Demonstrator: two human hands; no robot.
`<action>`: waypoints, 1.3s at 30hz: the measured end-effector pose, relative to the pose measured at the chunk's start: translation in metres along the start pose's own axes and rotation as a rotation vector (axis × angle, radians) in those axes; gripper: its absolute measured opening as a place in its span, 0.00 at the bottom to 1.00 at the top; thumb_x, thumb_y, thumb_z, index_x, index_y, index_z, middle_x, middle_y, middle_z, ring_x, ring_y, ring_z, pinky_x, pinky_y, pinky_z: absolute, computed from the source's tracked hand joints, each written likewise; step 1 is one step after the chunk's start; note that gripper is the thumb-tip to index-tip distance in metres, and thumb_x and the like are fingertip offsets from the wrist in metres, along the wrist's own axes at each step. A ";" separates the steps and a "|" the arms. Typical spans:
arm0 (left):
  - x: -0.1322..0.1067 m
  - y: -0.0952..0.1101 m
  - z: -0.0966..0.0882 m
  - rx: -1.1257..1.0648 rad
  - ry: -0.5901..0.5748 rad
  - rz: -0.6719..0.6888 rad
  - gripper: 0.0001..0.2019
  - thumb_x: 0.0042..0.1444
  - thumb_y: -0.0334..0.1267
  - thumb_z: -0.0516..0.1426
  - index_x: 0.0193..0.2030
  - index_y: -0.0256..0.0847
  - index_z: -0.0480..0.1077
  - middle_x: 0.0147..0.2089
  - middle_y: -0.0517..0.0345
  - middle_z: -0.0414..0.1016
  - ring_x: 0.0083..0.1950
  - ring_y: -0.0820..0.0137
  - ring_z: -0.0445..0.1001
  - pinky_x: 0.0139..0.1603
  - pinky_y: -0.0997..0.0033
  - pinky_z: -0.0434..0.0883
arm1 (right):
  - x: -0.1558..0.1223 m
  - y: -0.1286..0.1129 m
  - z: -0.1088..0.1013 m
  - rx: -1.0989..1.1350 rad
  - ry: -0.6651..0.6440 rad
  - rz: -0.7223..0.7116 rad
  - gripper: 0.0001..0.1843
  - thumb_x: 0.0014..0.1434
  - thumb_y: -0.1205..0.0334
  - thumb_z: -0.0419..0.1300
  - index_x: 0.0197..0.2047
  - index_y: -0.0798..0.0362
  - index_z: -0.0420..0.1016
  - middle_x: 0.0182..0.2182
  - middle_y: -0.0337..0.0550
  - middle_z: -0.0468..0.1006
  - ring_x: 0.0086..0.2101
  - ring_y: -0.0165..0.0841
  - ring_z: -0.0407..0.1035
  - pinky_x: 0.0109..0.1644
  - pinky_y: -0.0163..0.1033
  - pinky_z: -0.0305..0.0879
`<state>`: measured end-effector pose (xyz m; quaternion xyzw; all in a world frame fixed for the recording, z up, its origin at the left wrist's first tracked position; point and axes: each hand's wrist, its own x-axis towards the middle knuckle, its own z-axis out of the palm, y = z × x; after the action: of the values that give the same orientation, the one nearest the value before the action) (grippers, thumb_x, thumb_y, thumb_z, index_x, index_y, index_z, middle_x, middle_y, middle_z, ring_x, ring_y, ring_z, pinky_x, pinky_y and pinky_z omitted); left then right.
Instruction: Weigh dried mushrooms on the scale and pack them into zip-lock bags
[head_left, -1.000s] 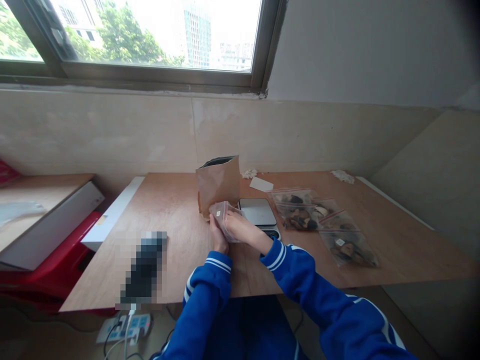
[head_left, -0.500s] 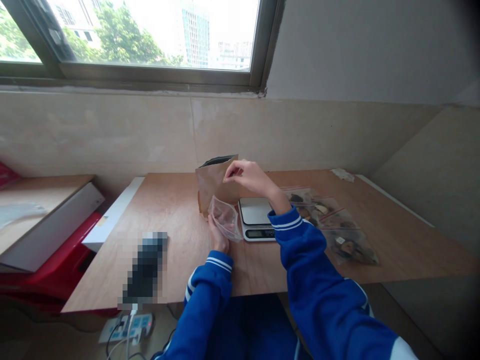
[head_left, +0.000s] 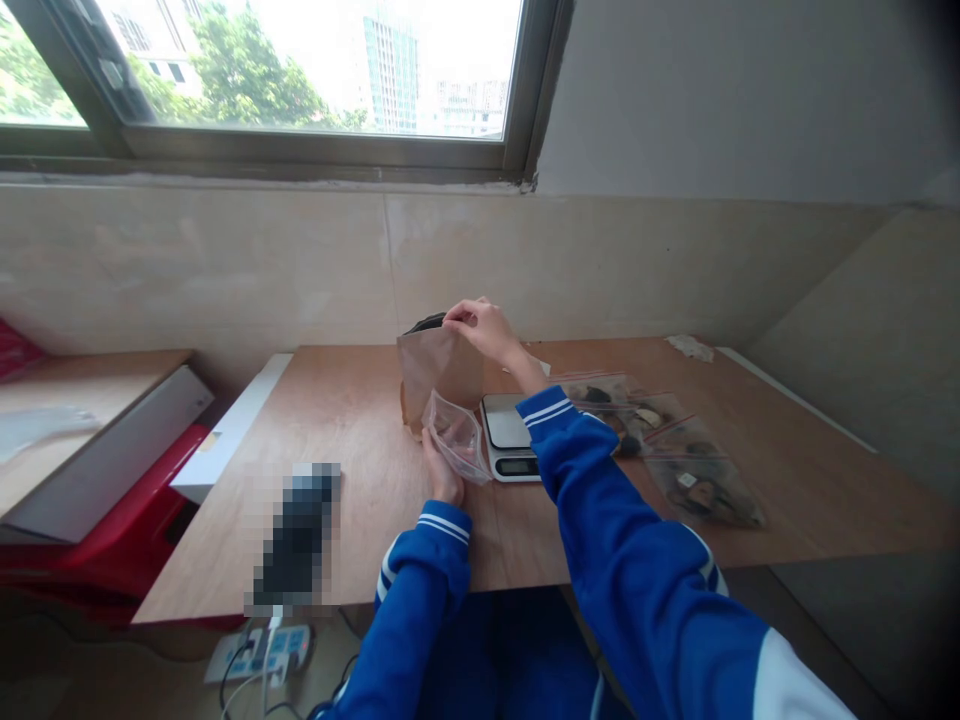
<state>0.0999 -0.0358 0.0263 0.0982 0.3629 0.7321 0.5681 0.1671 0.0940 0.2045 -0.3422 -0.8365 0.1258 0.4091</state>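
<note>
My left hand [head_left: 441,472] is closed round the side of a clear plastic zip bag [head_left: 459,440], whose mouth gapes upward. Behind it stands a brown paper bag [head_left: 435,368] with an open, dark-lined top. At that bag's upper rim is my right hand [head_left: 486,328], thumb and fingertips pinched together; whether something small is between them I cannot make out. A digital kitchen scale [head_left: 507,424] sits right of the plastic bag, partly covered by my right sleeve.
Several zip bags [head_left: 701,490] with dark, dried-looking pieces lie on the wooden table [head_left: 360,540] to the right. A blurred-out dark object [head_left: 296,540] with a white cable is at the left front. Below the edge is a power strip [head_left: 292,648]. A window is behind.
My right hand has risen slightly, from in front of the paper bag to its top rim. My left hand keeps its hold on the plastic bag.
</note>
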 end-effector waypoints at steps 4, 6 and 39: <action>-0.002 0.002 0.002 0.002 0.024 -0.032 0.26 0.65 0.53 0.42 0.60 0.43 0.67 0.41 0.47 0.80 0.14 0.77 0.65 0.15 0.77 0.61 | -0.010 -0.004 -0.008 -0.047 0.040 -0.088 0.10 0.64 0.62 0.56 0.39 0.53 0.79 0.42 0.44 0.78 0.46 0.35 0.68 0.58 0.44 0.56; -0.002 0.001 0.002 0.025 0.032 -0.049 0.28 0.64 0.55 0.42 0.55 0.39 0.71 0.38 0.47 0.80 0.15 0.76 0.65 0.16 0.75 0.63 | -0.027 -0.010 -0.009 -0.009 0.101 -0.069 0.13 0.67 0.60 0.52 0.43 0.53 0.78 0.44 0.45 0.76 0.48 0.34 0.68 0.59 0.43 0.55; -0.018 0.006 -0.006 0.338 -0.246 0.106 0.21 0.47 0.53 0.64 0.36 0.33 0.76 0.32 0.54 0.76 0.31 0.70 0.72 0.32 0.74 0.67 | -0.199 0.002 0.012 -0.001 -0.160 0.608 0.23 0.71 0.53 0.34 0.53 0.50 0.66 0.29 0.43 0.78 0.17 0.32 0.68 0.24 0.35 0.61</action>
<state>0.0984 -0.0552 0.0305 0.2995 0.4026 0.6724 0.5441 0.2450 -0.0382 0.0767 -0.5661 -0.7254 0.2683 0.2852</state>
